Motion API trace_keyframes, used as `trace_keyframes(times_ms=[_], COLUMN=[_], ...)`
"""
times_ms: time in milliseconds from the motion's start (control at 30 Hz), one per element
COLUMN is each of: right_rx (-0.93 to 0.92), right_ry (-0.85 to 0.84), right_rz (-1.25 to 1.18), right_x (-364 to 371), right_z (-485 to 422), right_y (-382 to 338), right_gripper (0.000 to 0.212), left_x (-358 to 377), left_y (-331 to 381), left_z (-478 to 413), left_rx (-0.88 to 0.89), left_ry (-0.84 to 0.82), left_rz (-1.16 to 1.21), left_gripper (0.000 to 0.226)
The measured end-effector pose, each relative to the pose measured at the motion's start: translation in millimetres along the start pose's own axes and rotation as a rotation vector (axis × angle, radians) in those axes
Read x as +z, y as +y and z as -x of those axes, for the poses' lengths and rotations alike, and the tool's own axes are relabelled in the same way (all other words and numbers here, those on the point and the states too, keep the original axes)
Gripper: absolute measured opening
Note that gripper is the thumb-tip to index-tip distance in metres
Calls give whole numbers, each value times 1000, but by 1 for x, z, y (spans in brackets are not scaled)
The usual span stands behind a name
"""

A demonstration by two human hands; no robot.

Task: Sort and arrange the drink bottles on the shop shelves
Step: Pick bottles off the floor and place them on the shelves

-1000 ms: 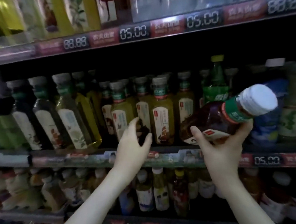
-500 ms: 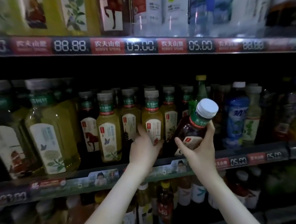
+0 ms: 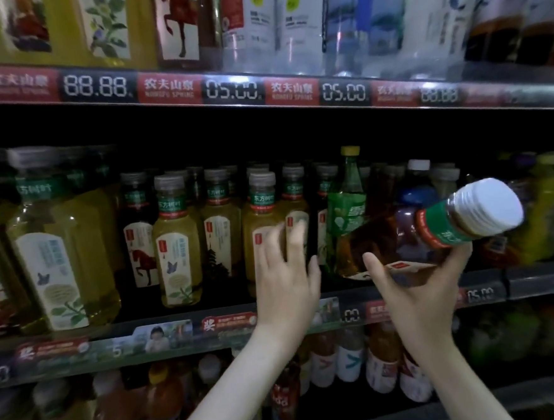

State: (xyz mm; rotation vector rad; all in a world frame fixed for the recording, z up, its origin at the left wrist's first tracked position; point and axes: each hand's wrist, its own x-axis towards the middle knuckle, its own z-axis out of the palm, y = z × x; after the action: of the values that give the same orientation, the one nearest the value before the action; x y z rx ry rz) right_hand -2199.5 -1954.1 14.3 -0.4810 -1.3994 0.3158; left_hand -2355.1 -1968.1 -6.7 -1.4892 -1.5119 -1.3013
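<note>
— Where's the brown bottle [image 3: 402, 237]?
— Tilted in your right hand [image 3: 419, 295], fingers curled round its base, just above the shelf [image 3: 179, 331] edge.
— And my left hand [image 3: 283, 275]?
— Fingers straight, touching a yellow bottle [image 3: 260, 230]. You're mid-sort: probably clear a gap, then stand the brown one upright.

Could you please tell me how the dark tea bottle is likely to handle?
The dark tea bottle looks nearly full, so probably heavy for its size. Its smooth plastic may slip in the right hand, which holds it tilted. Laid down, it might roll.
</note>
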Motion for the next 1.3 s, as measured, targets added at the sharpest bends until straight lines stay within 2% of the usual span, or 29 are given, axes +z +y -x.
trace_keyframes(times_ms=[67,133,233,300,367,467,667,800,867,1000,1133,1300], right_rx=[27,79,159,198,222,197,169,224,283,382,406,447], right_ry=[8,14,38,38,32,1,-50,-46,-91,-199,-255,-261], right_rz=[-4,-14,-23,-35,-60,-78,-88,-154,-191,-225,-163,-98], right_x=[-19,-35,-54,-64,-72,-79,-64,-35,-18,13,33,41], right_z=[-5,-7,-9,-10,-11,-11,-11,-9,-10,-16,-26,-31], right_y=[4,7,8,12,21,32,49,40,45,56,70,73], right_gripper=[86,90,91,92,94,97,89,81,89,96,92,94], left_x=[8,20,54,71,81,77,13,-36,-54,-80,-101,-125], left_y=[23,38,39,37,37,41,62,67,64,50,34,14], left_z=[-9,-20,-39,-49,-51,-40,-15,-10,-5,-1,4,10], left_rx=[-39,-210,-478,-568,-596,-625,-537,-430,-412,-497,-592,-649], left_ry=[-100,-257,-450,-536,-556,-449,-93,64,84,87,64,110], left_rz=[116,230,244,251,242,306,522,497,470,491,548,587], left_gripper=[64,76,99,97,83,64,66,62,62,70,51,45])
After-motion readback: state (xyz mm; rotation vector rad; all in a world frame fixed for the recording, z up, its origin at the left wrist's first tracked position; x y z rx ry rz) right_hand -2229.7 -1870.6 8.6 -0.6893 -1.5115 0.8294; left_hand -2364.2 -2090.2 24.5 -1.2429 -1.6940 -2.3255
